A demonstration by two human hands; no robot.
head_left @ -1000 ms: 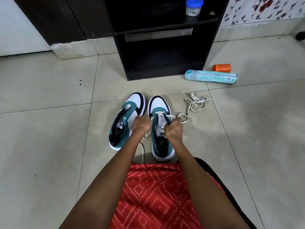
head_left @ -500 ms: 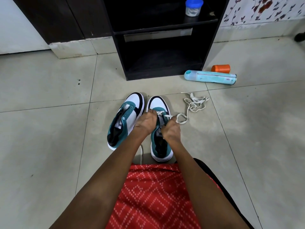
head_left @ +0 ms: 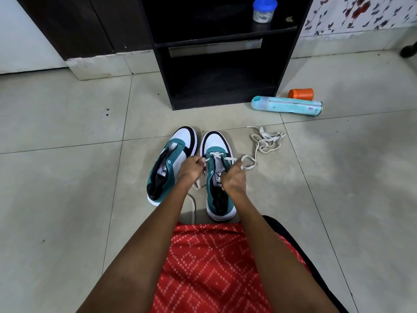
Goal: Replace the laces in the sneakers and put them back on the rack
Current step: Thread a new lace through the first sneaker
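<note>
Since half a second ago the left hand (head_left: 191,170) has drawn back from the tongue to the left eyelet row of the laced sneaker (head_left: 216,141); the right hand (head_left: 233,180) sits much where it was. Both hands are curled tight, each pinching the white lace (head_left: 217,155), which crosses only the front eyelets. Knuckles hide the fingertips, so the exact pinch points cannot be made out. One tail of the lace drops under the left wrist to the floor (head_left: 67,177) between the shoes. On the right a loop lies just beside the hand, and a strand runs from it to a loose heap (head_left: 268,140) farther out. The unlaced sneaker (head_left: 180,141) stands just beside the other, toes toward the rack (head_left: 285,64), its inner side partly covered by the left hand and forearm. The rack is cut off at the top edge; a blue-lidded jar (head_left: 262,10) stands on its upper shelf, and the lower bay is too dark to read. A teal spray can (head_left: 286,106) lies on its side near the rack's right foot, with an orange cap (head_left: 301,94) behind it. Wide tile stretches left of the shoes.
</note>
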